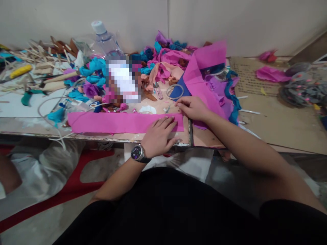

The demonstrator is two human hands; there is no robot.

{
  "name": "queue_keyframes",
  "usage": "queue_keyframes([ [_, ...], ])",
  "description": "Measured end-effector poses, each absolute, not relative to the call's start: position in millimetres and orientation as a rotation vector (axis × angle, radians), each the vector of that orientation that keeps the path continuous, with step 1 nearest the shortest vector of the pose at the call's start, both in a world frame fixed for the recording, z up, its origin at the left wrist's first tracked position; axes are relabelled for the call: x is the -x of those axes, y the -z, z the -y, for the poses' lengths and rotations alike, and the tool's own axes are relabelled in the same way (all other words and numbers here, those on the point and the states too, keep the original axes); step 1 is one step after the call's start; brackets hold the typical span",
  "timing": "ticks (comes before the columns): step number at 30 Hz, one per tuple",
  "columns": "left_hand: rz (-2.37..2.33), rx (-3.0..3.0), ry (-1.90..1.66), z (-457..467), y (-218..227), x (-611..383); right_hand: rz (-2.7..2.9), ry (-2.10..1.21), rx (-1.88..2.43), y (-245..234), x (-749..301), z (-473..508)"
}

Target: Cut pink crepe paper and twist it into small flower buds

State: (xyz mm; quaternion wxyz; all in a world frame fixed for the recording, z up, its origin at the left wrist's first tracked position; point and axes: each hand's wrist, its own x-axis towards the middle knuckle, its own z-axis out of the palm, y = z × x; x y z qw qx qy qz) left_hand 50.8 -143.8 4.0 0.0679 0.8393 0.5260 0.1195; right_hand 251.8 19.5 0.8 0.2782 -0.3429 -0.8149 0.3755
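Observation:
A long pink crepe paper strip (109,122) lies flat along the front edge of the table. My left hand (159,134), with a watch on its wrist, rests on the strip's right part, fingers stretched out and slightly apart. Just beyond the strip's right end, my right hand (192,108) is closed in a pinch; whatever sits between its fingertips is too small to make out. Close to those fingertips lie a clear tape ring (175,92) and small thread snips (158,91). A wider pink crepe sheet (201,86) spreads behind and right of my right hand.
Crumpled coloured paper pieces (170,56) heap along the wall. A plastic bottle (108,42) stands behind a blurred-out bright object (124,80). A white cable (41,105) loops at the left, near wooden sticks (46,51). Cardboard (270,112) covers the right side.

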Motion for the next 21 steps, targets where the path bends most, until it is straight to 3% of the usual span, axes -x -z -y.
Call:
queue_keyframes([
  [21, -1.564, -2.561, -0.273, 130.0, -5.6, -53.4, 2.364, -1.278, 0.687, -9.3, -267.8, -32.6],
])
